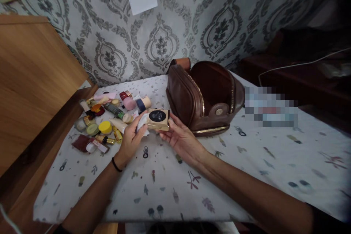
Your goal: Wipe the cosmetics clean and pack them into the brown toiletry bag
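Note:
A small gold box [159, 120] with a round black label is held above the table, between my two hands. My left hand [130, 139], a black band at its wrist, pinches a crumpled white tissue [142, 125] against the box's left end. At the other end, my right hand [186, 142] grips the box with the thumb on its side and the fingers underneath. Just behind my right hand stands a brown leather bag [182, 98], its zip undone and its top gaping. What lies inside the bag is too dark to make out.
Left of my hands lies a cluster of cosmetics, among them a yellow-lidded jar [105, 127], a green bottle [117, 111] and a pink rounded item [129, 103]. A wooden cabinet [35, 80] borders the patterned tablecloth [164, 190]. Right of the bag, a pixelated patch hides something.

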### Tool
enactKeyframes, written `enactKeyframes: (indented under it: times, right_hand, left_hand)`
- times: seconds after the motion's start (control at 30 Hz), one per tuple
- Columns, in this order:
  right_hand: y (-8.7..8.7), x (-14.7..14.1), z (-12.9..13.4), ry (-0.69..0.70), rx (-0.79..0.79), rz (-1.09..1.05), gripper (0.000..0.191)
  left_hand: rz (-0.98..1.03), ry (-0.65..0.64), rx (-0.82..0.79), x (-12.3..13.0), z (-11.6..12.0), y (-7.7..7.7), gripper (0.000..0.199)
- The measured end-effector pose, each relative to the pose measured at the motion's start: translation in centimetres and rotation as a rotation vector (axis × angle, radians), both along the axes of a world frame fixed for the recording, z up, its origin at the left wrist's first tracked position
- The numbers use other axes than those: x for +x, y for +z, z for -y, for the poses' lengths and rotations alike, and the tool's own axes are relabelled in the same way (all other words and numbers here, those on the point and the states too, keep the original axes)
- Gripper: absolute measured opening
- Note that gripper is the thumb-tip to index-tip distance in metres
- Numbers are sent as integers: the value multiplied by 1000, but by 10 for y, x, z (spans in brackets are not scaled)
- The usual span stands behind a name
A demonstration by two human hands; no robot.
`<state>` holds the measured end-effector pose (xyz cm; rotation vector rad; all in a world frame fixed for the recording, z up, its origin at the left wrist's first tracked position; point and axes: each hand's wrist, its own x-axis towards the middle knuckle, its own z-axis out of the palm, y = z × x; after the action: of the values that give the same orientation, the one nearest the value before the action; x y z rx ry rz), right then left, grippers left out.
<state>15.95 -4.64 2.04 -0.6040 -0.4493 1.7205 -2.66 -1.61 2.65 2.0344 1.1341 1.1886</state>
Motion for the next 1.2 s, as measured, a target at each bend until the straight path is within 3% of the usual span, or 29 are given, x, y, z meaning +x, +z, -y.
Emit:
enactKeyframes:
  times: [0.17, 0.43, 0.77, 0.97, 1.2]
  right_hand:
    - [0, 2, -3, 74, 11, -38, 36]
    - [-1, 0, 0, 141, 106, 44, 43]
    - [-10, -8, 8, 249, 123, 97, 61]
    - [-11, -8, 8, 254, 84, 37, 51]
    - [-9, -8, 6, 165, 90, -19, 50]
  left_hand:
    - [31, 4, -4, 1, 2, 2, 46]
    - [-174, -72, 130, 2, 5, -5, 49]
    - [-448, -261, 344, 16, 18, 4, 53]
    - [-394, -117, 335, 17, 17, 3, 47]
    - [-292, 34, 194, 16, 15, -1, 49]
